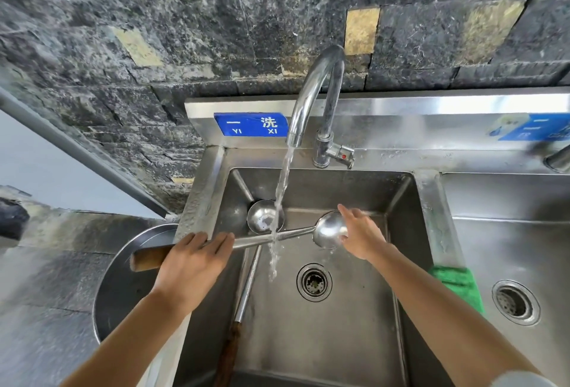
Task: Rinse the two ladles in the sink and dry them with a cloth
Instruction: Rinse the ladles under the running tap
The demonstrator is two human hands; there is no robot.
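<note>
Ladle spans both hands: left hand grips its handle, right hand seemingly presses straight fingers on its bowl.

The sink is dull, water-spotted stainless steel; the faucet is mirror-bright metal. The upper ladle and lower ladle have shiny metal bowls and worn wooden handles. The green cloth looks fuzzy. The wall is rough dark stone.
</note>
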